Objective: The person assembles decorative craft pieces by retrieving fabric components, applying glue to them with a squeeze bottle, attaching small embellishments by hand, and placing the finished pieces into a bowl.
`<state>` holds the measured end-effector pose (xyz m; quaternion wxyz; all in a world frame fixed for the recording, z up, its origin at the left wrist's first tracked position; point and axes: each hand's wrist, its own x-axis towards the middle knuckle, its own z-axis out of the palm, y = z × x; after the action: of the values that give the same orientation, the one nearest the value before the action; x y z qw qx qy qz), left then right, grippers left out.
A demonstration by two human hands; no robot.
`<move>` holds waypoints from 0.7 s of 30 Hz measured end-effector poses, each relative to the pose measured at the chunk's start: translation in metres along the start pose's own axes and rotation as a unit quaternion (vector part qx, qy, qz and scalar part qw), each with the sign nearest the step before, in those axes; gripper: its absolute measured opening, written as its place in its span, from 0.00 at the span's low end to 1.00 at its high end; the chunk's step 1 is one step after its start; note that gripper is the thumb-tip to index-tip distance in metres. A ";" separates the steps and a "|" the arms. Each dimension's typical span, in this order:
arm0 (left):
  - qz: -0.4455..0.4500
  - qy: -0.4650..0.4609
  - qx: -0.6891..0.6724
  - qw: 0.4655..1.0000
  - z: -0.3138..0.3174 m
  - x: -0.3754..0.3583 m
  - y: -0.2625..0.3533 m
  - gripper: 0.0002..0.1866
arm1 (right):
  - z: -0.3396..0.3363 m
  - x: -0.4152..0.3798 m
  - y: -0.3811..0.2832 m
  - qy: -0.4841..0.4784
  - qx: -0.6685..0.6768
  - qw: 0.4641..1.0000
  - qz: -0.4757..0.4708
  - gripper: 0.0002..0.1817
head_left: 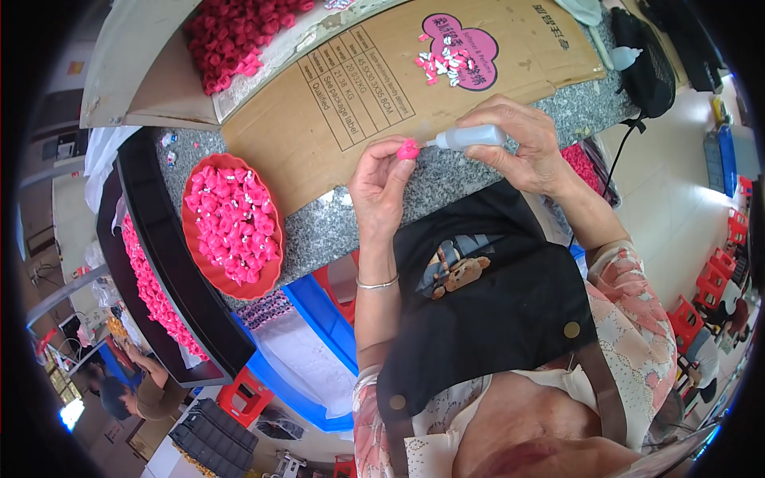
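Observation:
Between the thumb and fingers of my left hand point(381, 185) is a small pink molded piece point(408, 149). My right hand point(522, 143) grips a translucent squeeze bottle point(476, 137), tilted sideways. Its thin nozzle points left, with the tip right at the pink piece. Both hands are over the front edge of the cardboard sheet point(319, 167). Beyond them, small pink and white bits point(448, 65) lie scattered on the cardboard's printed purple label. To the left, a red scalloped bowl point(275, 267) is heaped with pink pieces that have white spots.
A box at the back left holds a heap of darker pink pieces point(231, 40). Left of the bowl stands a black tray point(171, 279) of pink pieces. A black pouch point(649, 80) lies at the far right of the granite table point(319, 247). Other people point(143, 390) sit in the background.

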<state>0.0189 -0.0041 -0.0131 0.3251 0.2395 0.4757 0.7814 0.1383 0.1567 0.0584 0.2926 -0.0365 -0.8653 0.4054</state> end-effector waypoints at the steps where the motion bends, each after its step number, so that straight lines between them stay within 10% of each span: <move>1: -0.003 0.002 -0.005 1.000 -0.001 0.000 -0.001 0.10 | -0.001 -0.002 0.001 -0.002 0.002 1.000 0.007 0.11; 8: 0.002 0.043 -0.001 0.999 -0.015 0.002 -0.009 0.11 | -0.026 -0.032 0.051 0.235 0.395 0.867 0.192 0.21; 21: 0.022 0.040 0.012 0.999 -0.012 0.005 0.001 0.11 | -0.075 -0.045 0.131 0.352 -0.175 0.895 0.209 0.17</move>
<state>0.0076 -0.0075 -0.0173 0.2859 0.2226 0.4924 0.7914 0.1924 0.2820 -0.0202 0.4755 -0.4075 -0.7351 0.2597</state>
